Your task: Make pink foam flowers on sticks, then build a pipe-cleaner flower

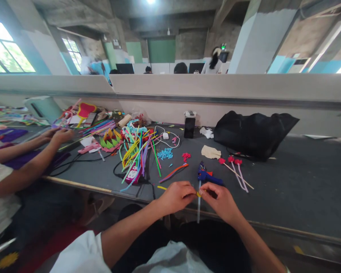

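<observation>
My left hand [178, 196] and my right hand [220, 201] meet at the table's front edge, fingertips pinched together. Between them is a small yellow piece [198, 194], which looks like a bit of pipe cleaner; both hands seem to grip it, though fingers cover most of it. Just beyond lies a blue glue gun [213, 179] with a red-orange part. A pale glue stick [199, 212] runs from it toward me, under the yellow piece. Left of the gun lies an orange and purple pipe cleaner [174, 173]. A short yellow strip [161, 187] rests near my left hand.
Three red-topped stems [238, 174] and a black bag [252, 132] are on the right. Red bits [186, 156], blue bits [165, 153], a pipe cleaner pile [136, 151], a purple power strip [133, 175] and a phone [189, 127] stand beyond. A co-worker's hands [58, 134] work at left.
</observation>
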`<state>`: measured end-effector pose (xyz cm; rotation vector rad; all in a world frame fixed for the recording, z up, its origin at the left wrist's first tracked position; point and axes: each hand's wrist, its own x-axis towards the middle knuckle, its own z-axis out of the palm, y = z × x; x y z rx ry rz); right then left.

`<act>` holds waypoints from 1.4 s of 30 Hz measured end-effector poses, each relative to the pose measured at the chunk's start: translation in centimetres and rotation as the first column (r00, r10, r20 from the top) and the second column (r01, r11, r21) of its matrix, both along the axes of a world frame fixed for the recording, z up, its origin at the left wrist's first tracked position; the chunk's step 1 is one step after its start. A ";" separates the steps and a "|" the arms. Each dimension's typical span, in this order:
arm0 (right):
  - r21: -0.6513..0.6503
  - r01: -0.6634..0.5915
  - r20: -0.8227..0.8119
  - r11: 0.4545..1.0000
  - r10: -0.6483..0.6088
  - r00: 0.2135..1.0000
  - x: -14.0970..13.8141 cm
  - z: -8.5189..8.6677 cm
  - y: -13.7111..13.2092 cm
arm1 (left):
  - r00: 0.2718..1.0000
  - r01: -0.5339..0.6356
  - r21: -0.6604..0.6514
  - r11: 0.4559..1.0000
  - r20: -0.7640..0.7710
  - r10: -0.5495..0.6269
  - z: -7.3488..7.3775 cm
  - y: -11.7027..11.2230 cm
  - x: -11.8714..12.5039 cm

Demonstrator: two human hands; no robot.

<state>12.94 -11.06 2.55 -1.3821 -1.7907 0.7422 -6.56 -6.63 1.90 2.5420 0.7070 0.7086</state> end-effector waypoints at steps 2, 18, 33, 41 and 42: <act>-0.038 0.000 -0.035 0.999 -0.001 0.999 0.0 0.0 0.1 | 1.000 -0.025 -0.012 1.000 0.017 0.025 0.2 0.1 0.0; -0.204 -0.059 -0.391 0.977 -0.026 0.920 -0.4 -0.9 0.6 | 0.905 0.091 -0.420 0.903 0.413 0.101 1.9 -0.6 0.5; 0.097 0.188 -0.142 0.977 -0.173 0.975 -2.4 -1.2 -1.9 | 0.988 -0.046 0.022 0.999 0.150 0.042 0.8 0.3 0.8; 0.082 -0.054 0.012 0.995 0.053 0.999 0.2 1.6 -0.6 | 0.968 0.229 0.016 0.973 0.104 -0.229 2.9 0.6 -0.3; -0.023 -0.095 -0.082 0.995 0.093 0.992 0.4 1.8 -0.3 | 0.955 0.261 -0.027 0.965 0.152 -0.254 3.1 0.5 -0.3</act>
